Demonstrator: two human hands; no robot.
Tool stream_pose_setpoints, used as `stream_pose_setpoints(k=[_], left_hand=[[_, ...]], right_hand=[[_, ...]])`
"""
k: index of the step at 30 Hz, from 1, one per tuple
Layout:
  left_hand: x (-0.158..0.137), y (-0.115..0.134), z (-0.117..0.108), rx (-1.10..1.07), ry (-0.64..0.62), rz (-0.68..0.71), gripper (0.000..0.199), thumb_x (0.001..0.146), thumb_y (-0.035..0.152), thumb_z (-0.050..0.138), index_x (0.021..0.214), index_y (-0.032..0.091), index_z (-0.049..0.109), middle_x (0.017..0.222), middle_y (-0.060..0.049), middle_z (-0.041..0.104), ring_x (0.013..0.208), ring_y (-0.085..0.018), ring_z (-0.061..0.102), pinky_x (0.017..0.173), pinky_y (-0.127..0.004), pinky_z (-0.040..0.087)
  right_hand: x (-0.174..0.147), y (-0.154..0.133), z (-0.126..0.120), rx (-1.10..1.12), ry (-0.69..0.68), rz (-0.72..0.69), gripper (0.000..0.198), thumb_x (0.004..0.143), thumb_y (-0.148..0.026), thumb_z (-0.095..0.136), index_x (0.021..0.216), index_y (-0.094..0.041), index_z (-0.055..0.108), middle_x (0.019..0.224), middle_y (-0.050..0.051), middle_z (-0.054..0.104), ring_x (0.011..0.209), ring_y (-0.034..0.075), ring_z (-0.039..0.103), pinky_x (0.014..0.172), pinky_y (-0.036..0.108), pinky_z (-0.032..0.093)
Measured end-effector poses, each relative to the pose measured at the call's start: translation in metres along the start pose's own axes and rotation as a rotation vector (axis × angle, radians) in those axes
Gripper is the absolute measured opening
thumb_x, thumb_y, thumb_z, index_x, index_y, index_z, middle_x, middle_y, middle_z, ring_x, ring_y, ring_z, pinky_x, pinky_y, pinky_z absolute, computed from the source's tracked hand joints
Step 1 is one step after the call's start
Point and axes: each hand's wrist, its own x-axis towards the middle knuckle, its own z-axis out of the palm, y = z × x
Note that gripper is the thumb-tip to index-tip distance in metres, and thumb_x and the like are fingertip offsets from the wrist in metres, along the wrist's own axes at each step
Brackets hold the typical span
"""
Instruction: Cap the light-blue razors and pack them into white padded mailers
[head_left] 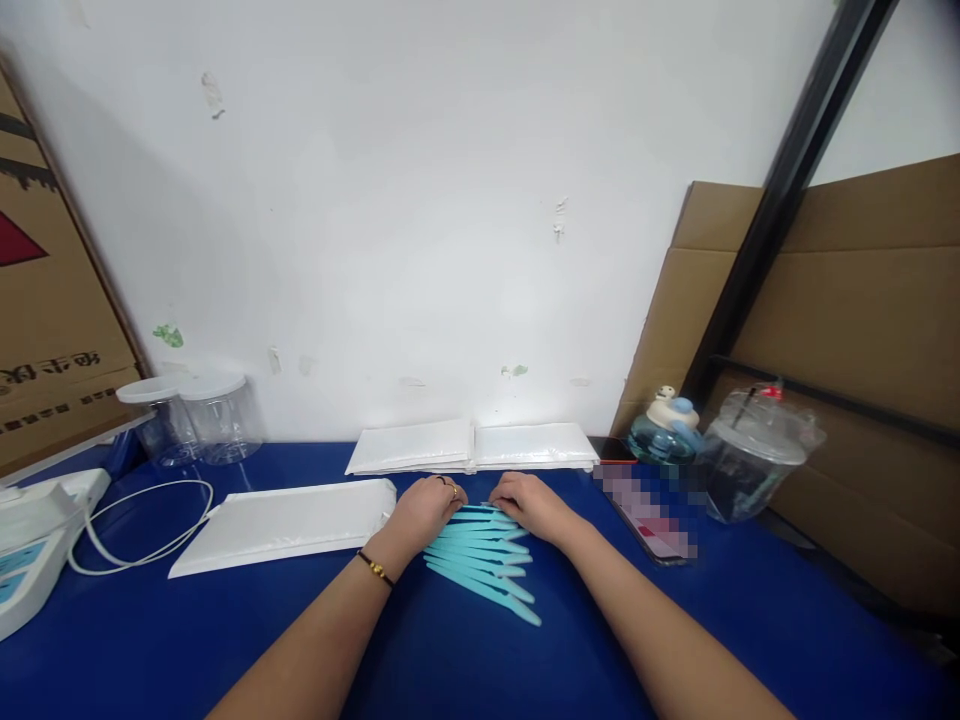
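Several slim turquoise eyebrow razors [480,565] lie fanned out on the blue tabletop, their paler tips pointing right. At the far end of the fan, my left hand [427,510] has its fingers closed on the left end of a razor. My right hand [531,505] is closed at the right end of that same far razor, fingers bent down. Both sets of fingertips partly cover what they hold. A white padded packet [285,520] lies flat just left of my left hand.
White packets [412,445] are stacked against the wall. Clear lidded jars [221,420], a white cable [142,490] and a power strip [45,550] stand left. On the right are a phone [652,520], a teal bottle [664,435] and a plastic-wrapped cup [750,460].
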Motion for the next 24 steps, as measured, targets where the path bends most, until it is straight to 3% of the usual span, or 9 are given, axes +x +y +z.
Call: stream_pose_setpoints(k=[8, 24], left_hand=[[-0.002, -0.014, 0.0, -0.012, 0.001, -0.082, 0.024, 0.086, 0.021, 0.042, 0.088, 0.021, 0.066, 0.089, -0.004, 0.066, 0.086, -0.017, 0.058, 0.079, -0.026, 0.042], [0.001, -0.014, 0.004, -0.04, -0.006, -0.061, 0.024, 0.086, 0.02, 0.042, 0.085, 0.021, 0.067, 0.088, -0.004, 0.066, 0.086, -0.017, 0.058, 0.079, -0.025, 0.041]], right_hand=[[-0.012, 0.015, -0.017, -0.011, -0.006, 0.089, 0.021, 0.081, -0.009, 0.05, 0.084, -0.019, 0.068, 0.085, 0.004, 0.064, 0.079, 0.015, 0.06, 0.075, 0.024, 0.045], [-0.005, 0.004, -0.009, -0.123, 0.005, 0.06, 0.019, 0.085, -0.015, 0.05, 0.085, -0.018, 0.069, 0.083, 0.005, 0.063, 0.079, 0.016, 0.059, 0.073, 0.024, 0.044]])
